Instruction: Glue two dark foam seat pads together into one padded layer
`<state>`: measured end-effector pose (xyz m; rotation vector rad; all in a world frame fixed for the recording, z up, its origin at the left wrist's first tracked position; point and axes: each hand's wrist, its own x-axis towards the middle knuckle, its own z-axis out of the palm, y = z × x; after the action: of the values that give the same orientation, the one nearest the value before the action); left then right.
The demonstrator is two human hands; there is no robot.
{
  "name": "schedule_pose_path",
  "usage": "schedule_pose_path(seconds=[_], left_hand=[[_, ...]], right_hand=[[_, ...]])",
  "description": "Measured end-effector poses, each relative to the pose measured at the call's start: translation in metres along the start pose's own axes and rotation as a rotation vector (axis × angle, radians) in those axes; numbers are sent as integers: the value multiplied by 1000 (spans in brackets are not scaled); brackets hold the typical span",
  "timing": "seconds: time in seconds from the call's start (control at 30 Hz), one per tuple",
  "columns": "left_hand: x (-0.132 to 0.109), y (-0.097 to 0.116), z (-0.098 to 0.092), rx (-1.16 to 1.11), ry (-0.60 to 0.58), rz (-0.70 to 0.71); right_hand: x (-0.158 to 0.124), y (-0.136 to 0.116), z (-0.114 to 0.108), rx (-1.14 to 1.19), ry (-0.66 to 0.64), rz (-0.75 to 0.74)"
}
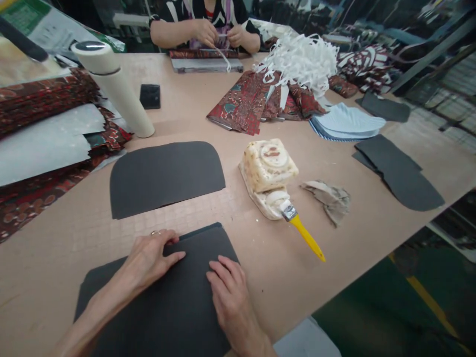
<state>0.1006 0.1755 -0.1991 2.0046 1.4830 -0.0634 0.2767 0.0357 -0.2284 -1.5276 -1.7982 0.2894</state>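
A dark grey, dome-shaped sheet [174, 307] lies on the table in front of me. My left hand [150, 255] rests on its upper left part, fingers stretched flat, a ring on one finger. My right hand [230, 292] lies flat on the sheet's right part, fingers extended towards the top edge. Neither hand grips anything. A second dark grey sheet [165, 176] of the same shape lies just beyond.
A glue-crusted pot [267, 166] with a yellow-handled brush [303, 233] and a dirty rag [329, 198] sit right of centre. A white roll [117, 87], patterned fabric stacks [40, 99], white strips [301, 62], more grey sheets [399, 173]. Another person's hands [219, 34] work opposite. The table edge [372, 270] runs on the right.
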Motion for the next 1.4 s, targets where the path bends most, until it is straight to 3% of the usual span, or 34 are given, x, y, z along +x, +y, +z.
schedule_pose_path(seconds=[0.2,0.43,0.67,1.0,1.2,1.4], left_hand=[[21,47,26,-190,61,107],[20,41,50,-301,247,266],[26,45,51,-252,273,208],[29,58,44,-177,203,90],[32,61,39,-169,116,72],[31,60,39,-107,110,100]], right_hand=[[-4,11,4,-9,-3,-25],[-6,13,6,81,88,6],[0,16,6,78,129,23],[1,18,8,81,160,27],[-1,17,11,98,169,43],[-1,17,12,92,158,47]])
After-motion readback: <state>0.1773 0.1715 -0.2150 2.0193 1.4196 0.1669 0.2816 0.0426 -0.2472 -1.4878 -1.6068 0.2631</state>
